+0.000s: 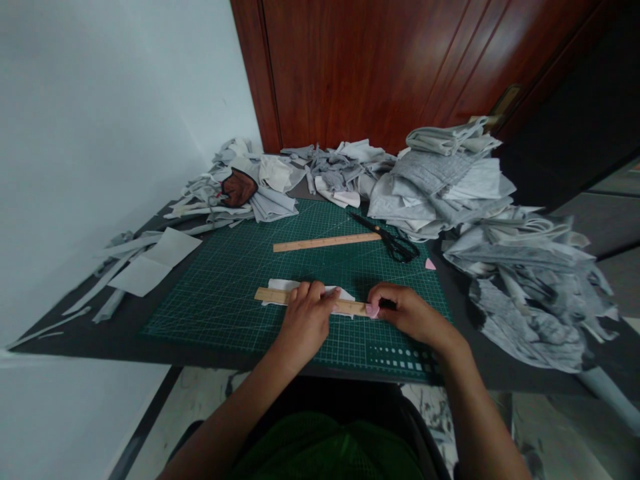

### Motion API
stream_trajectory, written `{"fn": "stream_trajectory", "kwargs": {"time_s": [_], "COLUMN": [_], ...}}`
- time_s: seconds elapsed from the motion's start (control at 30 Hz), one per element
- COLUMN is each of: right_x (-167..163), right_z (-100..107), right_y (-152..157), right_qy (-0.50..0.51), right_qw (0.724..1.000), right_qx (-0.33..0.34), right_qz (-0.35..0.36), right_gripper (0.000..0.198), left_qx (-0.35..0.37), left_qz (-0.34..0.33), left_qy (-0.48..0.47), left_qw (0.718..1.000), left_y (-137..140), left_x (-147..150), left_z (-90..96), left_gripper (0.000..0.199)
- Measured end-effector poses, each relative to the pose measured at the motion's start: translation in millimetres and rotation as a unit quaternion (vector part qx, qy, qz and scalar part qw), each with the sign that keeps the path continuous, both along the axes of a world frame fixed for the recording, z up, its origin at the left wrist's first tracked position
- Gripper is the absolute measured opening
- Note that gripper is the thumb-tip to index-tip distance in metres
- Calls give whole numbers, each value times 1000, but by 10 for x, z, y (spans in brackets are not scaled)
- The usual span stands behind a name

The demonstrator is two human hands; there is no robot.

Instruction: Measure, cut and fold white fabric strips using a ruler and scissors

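Observation:
On the green cutting mat [225,267] lies a strip of white fabric [280,284], with a wooden ruler [273,295] laid along it. My left hand [307,319] presses down on the ruler, its fingers bent over the far edge and its thumb resting along the wood. At the ruler's right end my right hand [413,313] is closed in a pinch on a small pink piece of tailor's chalk [373,311]. Beyond both hands a second wooden ruler [325,242] lies on the mat. The black-handled scissors [397,245] touch its right end.
A second pink chalk piece [430,265] lies at the mat's right edge. Grey fabric piles [440,187] stand at the back right, with more fabric [535,293] at right. Scraps and a brown mesh piece [240,187] sit back left, white sheets [155,261] at left.

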State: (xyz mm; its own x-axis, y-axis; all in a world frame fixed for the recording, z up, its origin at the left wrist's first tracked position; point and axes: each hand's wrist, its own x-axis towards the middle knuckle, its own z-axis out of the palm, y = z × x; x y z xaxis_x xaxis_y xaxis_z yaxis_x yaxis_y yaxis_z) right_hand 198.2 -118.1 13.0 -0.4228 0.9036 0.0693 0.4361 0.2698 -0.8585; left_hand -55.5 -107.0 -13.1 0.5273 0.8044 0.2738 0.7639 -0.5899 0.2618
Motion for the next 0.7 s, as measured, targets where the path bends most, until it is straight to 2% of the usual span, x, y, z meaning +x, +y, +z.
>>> {"fn": "stream_trajectory", "kwargs": {"time_s": [0.2,0.47,0.7], "right_x": [7,69,43], "right_z": [-5,-128,-105], "right_y": [-3,20,9], "right_qy": [-3,-23,-22], "right_qw": [1000,999,999], "right_qx": [3,-16,-20], "right_qz": [5,18,12], "right_gripper": [12,12,12], "left_qx": [-7,-33,-37], "left_qz": [1,9,10], "left_qy": [-2,1,0], "left_qw": [1000,999,999], "left_y": [-2,-61,-71], "left_x": [3,13,12], "left_z": [0,53,60], "left_gripper": [43,40,38]}}
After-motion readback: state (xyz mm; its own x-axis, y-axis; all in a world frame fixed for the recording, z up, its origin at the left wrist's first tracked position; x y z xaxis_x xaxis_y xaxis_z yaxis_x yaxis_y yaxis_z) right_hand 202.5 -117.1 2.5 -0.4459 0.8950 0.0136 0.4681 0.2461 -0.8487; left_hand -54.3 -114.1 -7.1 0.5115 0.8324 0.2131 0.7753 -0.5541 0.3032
